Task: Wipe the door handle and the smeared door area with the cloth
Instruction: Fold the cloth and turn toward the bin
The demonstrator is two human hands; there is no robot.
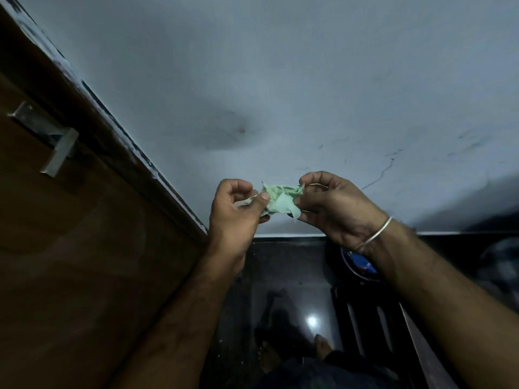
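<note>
A small crumpled pale green cloth [278, 200] hangs in front of the wall, held between both hands. My left hand [238, 211] pinches its left end with thumb and fingers. My right hand [331, 203], with a thin bangle at the wrist, pinches its right end. The brown wooden door [84, 248] fills the left side of the view. Its metal handle [46, 137] sits at the upper left, well away from both hands. No smear on the door shows plainly in the dim light.
A pale wall [309, 80] with a dark smudge [224, 133] and scribble marks stands ahead. Below lies a glossy dark floor [280, 290] with my feet on it. A dark piece of furniture [365, 318] stands at lower right.
</note>
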